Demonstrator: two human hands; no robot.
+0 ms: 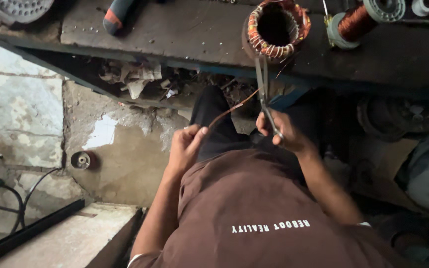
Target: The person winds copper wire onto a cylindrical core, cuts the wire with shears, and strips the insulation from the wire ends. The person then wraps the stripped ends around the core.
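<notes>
Copper wire (232, 110), thin and reddish brown, runs in a shallow arc from the left hand (187, 146) up toward the scissors (265, 97). The left hand's grip is narrow, thumb and fingers pinched shut on the lower end of the wire. The right hand (280, 131) has its grip closed through the handles of the scissors, whose long metal blades point up and away toward the bench (175, 30); the blades look nearly together, and the wire meets them about halfway along. Just beyond the blade tips, at the front edge of the bench, lies a motor winding (275, 27), a ring of copper coils bound with pale and red ties, its dark hollow centre facing the camera. To its right on the bench lies a spool (356, 22) wound with copper wire, with grey ends. Farther left on the bench lies a tool handle (116, 15), dark with a red tip. Below the bench edge, scraps of paper (135, 79) sit in the gap. Both hands hang over the person's lap, above a brown shirt (254, 218), with a cracked concrete floor (21, 109) to the left.
</notes>
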